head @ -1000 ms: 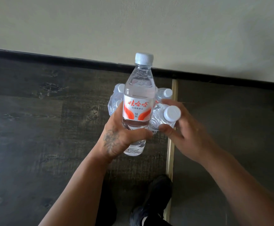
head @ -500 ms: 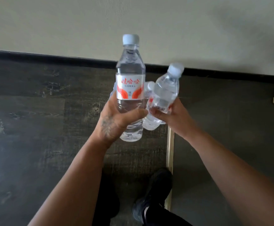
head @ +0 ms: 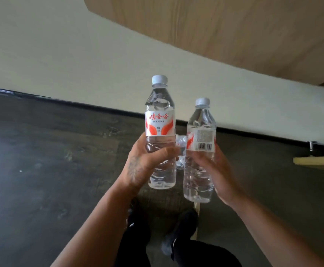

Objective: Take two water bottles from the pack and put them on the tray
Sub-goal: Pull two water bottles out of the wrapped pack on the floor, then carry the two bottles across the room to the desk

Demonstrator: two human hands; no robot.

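Each grip is wrapped around one bottle: the left hand (head: 143, 166) clasps the front-label bottle (head: 160, 132) at mid-body, the right hand (head: 218, 176) cradles the barcode-side bottle (head: 200, 151). Both stand upright, likely for setting down squarely. Glimpsed between them, the pack (head: 180, 149) sits on the floor (head: 41, 160); no tray is visible.
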